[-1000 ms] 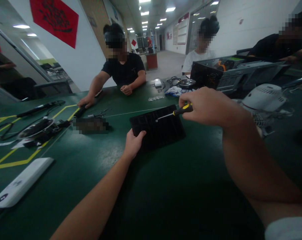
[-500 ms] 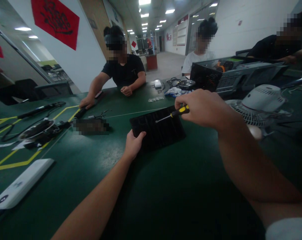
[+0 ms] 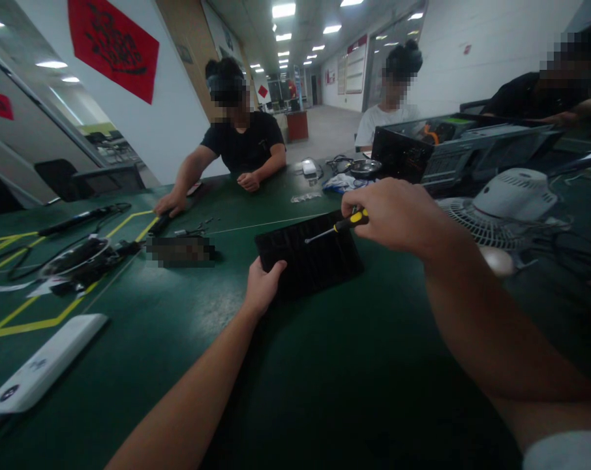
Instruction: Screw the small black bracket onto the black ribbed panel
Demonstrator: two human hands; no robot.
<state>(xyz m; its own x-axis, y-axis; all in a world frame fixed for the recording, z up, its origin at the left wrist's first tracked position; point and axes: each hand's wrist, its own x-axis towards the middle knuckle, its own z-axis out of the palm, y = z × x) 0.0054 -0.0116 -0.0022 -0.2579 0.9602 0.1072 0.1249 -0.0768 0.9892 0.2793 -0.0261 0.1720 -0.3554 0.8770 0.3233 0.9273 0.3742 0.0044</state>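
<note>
A flat black compartmented tray (image 3: 315, 264) is tilted up above the green table. Its lower left corner is gripped by my left hand (image 3: 265, 284), thumb on the front face and the other fingers mostly hidden behind. My right hand (image 3: 391, 212) is closed round the yellow-and-black handle of a screwdriver (image 3: 343, 224). The thin metal shaft points left and down across the tray, its tip over the tray's middle. A small bright bit shows at the tip; whether it touches the tray I cannot tell.
A grey fan (image 3: 508, 202) lies at the right, before an open computer case (image 3: 471, 143). A white power strip (image 3: 45, 362) lies front left, near cables and yellow tape (image 3: 29, 326). Across the table (image 3: 178, 365), a co-worker's hand (image 3: 171, 203) rests on a black object.
The view has shifted very slightly, so the surroundings sit a little lower. Both my hands, the tray and the screwdriver keep nearly the same pose.
</note>
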